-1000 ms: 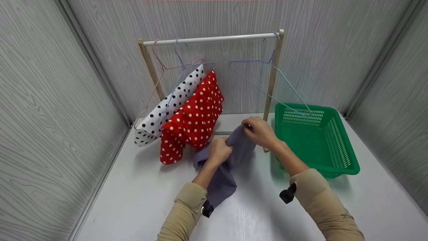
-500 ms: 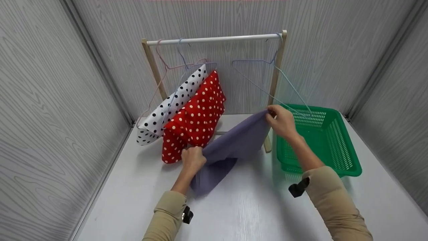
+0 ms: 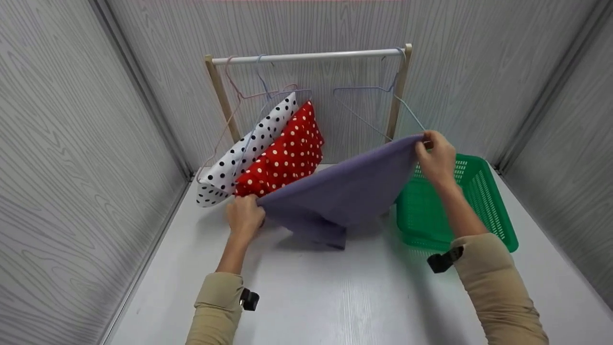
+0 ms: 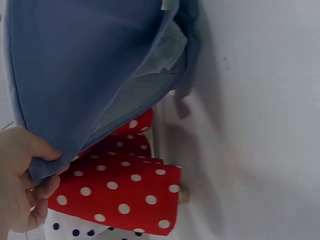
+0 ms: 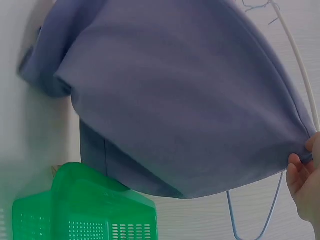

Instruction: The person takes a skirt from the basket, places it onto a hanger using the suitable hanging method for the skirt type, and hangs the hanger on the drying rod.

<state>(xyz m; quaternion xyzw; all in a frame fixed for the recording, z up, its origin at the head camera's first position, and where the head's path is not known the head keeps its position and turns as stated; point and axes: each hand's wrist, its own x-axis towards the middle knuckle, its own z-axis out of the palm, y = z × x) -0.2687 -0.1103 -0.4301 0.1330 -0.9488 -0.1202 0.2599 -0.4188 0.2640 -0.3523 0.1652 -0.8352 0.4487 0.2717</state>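
Note:
A purple-grey cloth point(image 3: 345, 191) with stitched edges, perhaps a pillowcase, is stretched between my two hands above the table. My left hand point(image 3: 243, 215) pinches one corner, at the lower left; in the left wrist view the thumb presses that corner against the fingers, and the cloth point(image 4: 75, 65) gapes open below into folds. Higher up on the right, my right hand point(image 3: 437, 155) pinches the opposite corner, in front of the green basket. In the right wrist view the cloth point(image 5: 175, 100) sags from that pinch, its far end bunched.
Behind the cloth stands a rack with a white rail point(image 3: 311, 56). A white black-dotted cloth point(image 3: 230, 165) and a red white-dotted cloth point(image 3: 287, 153) hang on hangers at its left. A bare blue hanger point(image 3: 361, 88) hangs at the right, near the green basket point(image 3: 498, 206).
My hands have drawn apart, the left one leftward, the right one rightward and up. The cloth between them has gone from bunched to stretched out and lifted.

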